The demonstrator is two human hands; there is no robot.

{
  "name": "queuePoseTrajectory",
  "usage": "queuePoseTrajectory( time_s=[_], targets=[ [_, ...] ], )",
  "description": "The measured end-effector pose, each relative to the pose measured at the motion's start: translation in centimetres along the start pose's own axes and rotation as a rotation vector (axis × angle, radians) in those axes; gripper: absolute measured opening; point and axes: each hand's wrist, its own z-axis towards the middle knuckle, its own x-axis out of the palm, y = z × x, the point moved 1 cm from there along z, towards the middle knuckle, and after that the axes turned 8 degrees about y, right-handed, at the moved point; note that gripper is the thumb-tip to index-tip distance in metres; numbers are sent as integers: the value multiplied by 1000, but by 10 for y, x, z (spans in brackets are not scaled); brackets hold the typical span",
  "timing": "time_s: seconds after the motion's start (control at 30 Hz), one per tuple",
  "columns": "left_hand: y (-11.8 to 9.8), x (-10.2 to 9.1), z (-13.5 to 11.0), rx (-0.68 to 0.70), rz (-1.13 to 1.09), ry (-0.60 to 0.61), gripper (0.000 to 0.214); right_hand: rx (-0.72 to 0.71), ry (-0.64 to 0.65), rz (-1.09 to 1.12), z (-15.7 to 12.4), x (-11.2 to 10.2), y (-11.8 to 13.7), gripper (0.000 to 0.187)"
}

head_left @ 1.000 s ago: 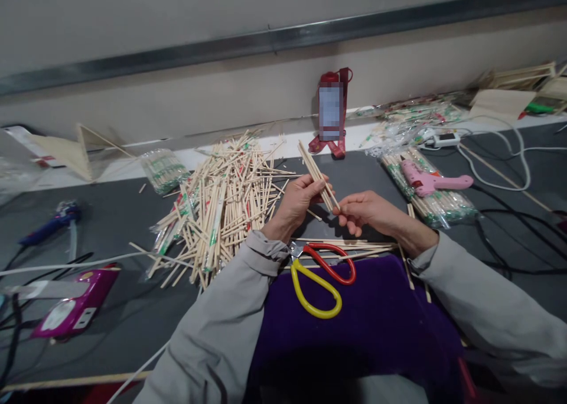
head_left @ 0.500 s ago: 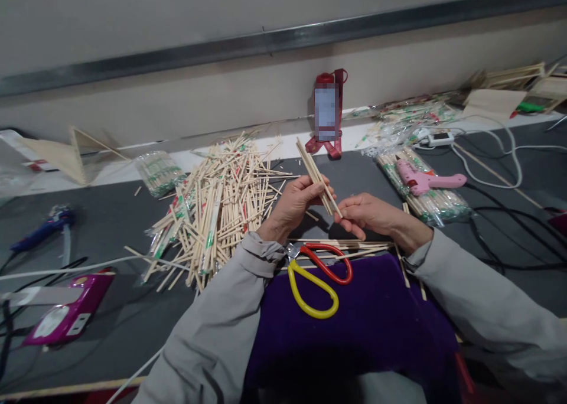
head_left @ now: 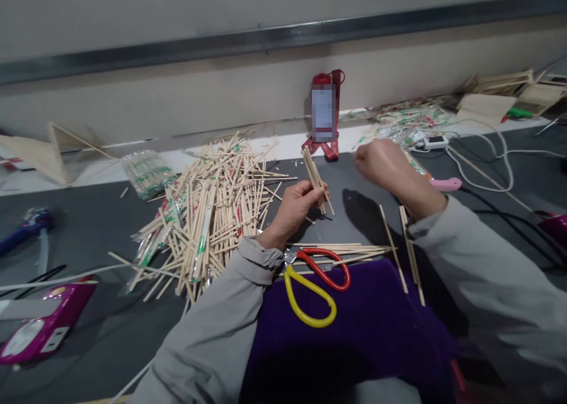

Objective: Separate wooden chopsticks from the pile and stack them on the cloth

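Between left hand and right hand, a gap runs toward the worktop's back edge, while scissors obstruct the front.

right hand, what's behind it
Behind the right hand, a pink handle pokes out past the wrist, and part of a clear plastic packet shows above it. The front of the pink item and the rest of the packet are covered.

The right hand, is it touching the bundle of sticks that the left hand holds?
Apart. The head view shows grey tabletop between the right hand and the bundle of sticks in the left hand.
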Motion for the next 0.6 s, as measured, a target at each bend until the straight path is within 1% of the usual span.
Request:
queuePoseTrajectory(
  time_s=[0.07,0.13,0.2,0.27,0.33,0.37,0.4,0.47,0.5,0.53,0.6],
  targets=[
    [2,0,0,1,39,13,23,104,-22,-143,29,-6,-15,20],
    [4,-1,1,5,67,23,21,193,-26,-227,51,-9,-31,25],
    [5,-3,2,4,57,35,21,260,-44,-254,61,-11,-41,29],
    [7,-4,3,-5,32,46,21,282,-93,-231,57,-15,-38,29],
    [8,-5,5,-12,32,51,22,210,-147,-131,40,-16,-24,32],
    [9,-5,5,-13,47,52,22,133,-163,-38,29,-16,-13,32],
    [10,-5,6,-8,68,54,22,29,-122,108,16,-14,-2,28],
    [11,-5,5,14,123,72,22,-173,6,447,-8,-6,19,24],
    [11,-5,5,28,158,88,22,-244,24,551,-17,-1,27,24],
    [12,-5,4,41,195,103,22,-294,25,599,-25,4,33,22],
    [13,-3,3,52,250,122,24,-342,21,592,-33,13,38,18]
  ],
)
